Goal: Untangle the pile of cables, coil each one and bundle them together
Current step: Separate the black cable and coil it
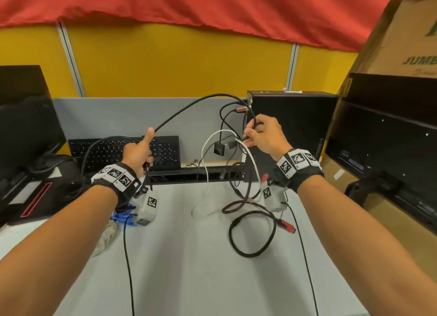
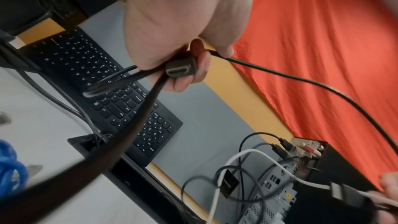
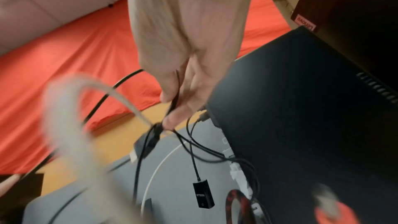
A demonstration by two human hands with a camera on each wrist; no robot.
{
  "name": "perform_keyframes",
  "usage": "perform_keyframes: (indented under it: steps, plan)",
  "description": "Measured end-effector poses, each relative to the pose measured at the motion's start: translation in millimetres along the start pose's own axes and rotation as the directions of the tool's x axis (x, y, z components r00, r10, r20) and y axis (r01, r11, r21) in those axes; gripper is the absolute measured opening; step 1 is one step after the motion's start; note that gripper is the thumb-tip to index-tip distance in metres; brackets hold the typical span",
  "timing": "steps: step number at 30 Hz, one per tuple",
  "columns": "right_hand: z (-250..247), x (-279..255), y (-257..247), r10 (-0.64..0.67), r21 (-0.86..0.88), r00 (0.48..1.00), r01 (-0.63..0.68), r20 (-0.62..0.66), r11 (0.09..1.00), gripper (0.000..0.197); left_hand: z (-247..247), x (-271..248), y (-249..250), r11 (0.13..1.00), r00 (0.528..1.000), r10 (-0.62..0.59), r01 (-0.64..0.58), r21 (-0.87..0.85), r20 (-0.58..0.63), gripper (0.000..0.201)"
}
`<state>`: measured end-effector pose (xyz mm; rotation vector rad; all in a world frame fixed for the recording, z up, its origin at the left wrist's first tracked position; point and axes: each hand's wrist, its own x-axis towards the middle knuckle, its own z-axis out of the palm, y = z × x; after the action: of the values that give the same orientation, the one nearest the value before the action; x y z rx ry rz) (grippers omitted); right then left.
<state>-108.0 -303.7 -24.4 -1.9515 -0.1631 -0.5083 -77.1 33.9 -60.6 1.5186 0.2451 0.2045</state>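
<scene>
Above the grey desk (image 1: 184, 256) my left hand (image 1: 144, 150) grips a black cable (image 1: 189, 107) in its fist, thumb up. In the left wrist view the cable's HDMI plug (image 2: 181, 69) sticks out between the curled fingers (image 2: 200, 67). The cable arcs right to my right hand (image 1: 250, 134), which pinches thin black strands (image 3: 173, 105) at the top of a hanging tangle. A white cable (image 1: 212, 138) and a small black adapter (image 1: 219, 148) dangle from that tangle. A braided black-and-red cable (image 1: 253, 233) with a red plug (image 1: 287, 226) loops on the desk below.
A black keyboard (image 1: 123, 152) leans behind my left hand and a black computer case (image 1: 293, 126) stands behind my right. A blue coil (image 1: 123, 215) and a white bundle (image 1: 106, 237) lie under my left wrist. A monitor (image 1: 26, 117) stands left, cardboard boxes (image 1: 402, 43) right.
</scene>
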Motion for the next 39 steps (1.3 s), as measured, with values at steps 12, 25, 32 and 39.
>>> perform_keyframes:
  steps: [12, 25, 32, 39]
  plan:
    - [-19.6, -0.4, -4.4, -0.111, -0.691, 0.984, -0.016, -0.139, 0.722, 0.016, 13.6, -6.7, 0.7, 0.99, 0.992, -0.075, 0.086, -0.108, 0.098, 0.051]
    - [-21.1, -31.0, 11.2, -0.028, 0.222, 0.945, -0.048, 0.326, 0.974, 0.071, 32.2, -6.5, 22.5, 0.774, 0.997, -0.026, 0.068, -0.629, 0.075, 0.04]
    - [-6.7, -24.7, 24.0, -0.069, -0.087, 0.978, 0.087, 0.199, 0.992, 0.015, 25.5, -24.9, 26.5, 0.783, 0.922, 0.133, 0.128, -0.608, 0.364, 0.049]
    - [17.9, -17.2, 23.4, -0.114, 0.001, 0.975, 0.116, -0.192, 0.993, 0.019, 34.0, -45.2, 1.8, 0.929, 0.873, -0.043, 0.214, -0.303, 0.486, 0.035]
